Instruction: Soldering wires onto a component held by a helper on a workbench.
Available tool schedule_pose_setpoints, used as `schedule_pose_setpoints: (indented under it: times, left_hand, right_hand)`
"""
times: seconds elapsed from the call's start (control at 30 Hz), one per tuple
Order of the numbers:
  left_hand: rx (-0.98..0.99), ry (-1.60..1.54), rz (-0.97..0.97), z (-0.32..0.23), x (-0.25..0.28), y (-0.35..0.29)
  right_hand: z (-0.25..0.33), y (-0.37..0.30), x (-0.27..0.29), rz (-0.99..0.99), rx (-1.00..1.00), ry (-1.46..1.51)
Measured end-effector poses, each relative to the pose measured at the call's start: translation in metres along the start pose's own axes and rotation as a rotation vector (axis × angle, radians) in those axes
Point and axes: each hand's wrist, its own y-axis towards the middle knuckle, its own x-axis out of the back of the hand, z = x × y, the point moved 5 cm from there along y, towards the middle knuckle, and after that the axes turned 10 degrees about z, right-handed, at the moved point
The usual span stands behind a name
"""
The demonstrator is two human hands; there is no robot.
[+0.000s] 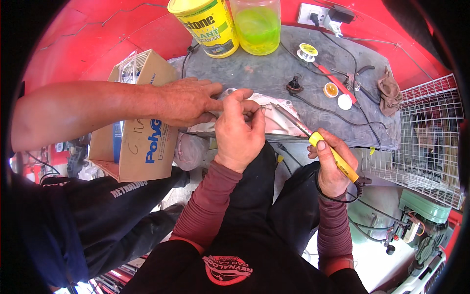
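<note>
My right hand grips the yellow handle of a soldering iron. The iron's metal shaft slants up and left, its tip close to the fingers of my left hand. Those fingers are pinched on a thin wire, whose other end I cannot make out. Under both lies a whitish, irregular piece, partly hidden, at the near edge of the grey worktable. From the left another person's hand reaches onto that piece, beside my left hand.
A cardboard box stands left. At the back are a yellow jug and a container of green liquid. Solder spool, flux tin, pliers, cables and a brown rag lie right, by a white wire rack.
</note>
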Motion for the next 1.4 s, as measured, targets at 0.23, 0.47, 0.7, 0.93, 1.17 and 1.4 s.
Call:
schedule_pose_setpoints:
  times: [0.23, 0.47, 0.7, 0.93, 1.17, 1.4]
  left_hand:
    - [-0.030, 0.064, 0.031, -0.004, 0.000, 0.000]
    - [-0.138, 0.184, 0.064, -0.007, -0.001, -0.002]
    - [-0.172, 0.232, 0.073, -0.011, -0.003, -0.003]
    - [-0.182, 0.239, 0.057, -0.010, -0.002, -0.003]
    - [-0.169, 0.241, 0.082, -0.008, -0.004, -0.001]
    - [-0.181, 0.247, 0.090, -0.009, -0.004, 0.000]
  right_hand:
    - [0.003, 0.001, 0.001, 0.017, 0.014, -0.060]
    - [0.002, 0.001, 0.001, 0.016, 0.014, -0.036]
    - [0.002, 0.001, 0.001, 0.020, 0.000, -0.040]
    - [0.002, 0.001, 0.001, 0.025, -0.007, -0.030]
    - [0.003, 0.000, 0.001, 0.026, 0.003, -0.035]
    - [0.005, 0.001, 0.000, 0.065, -0.005, -0.088]
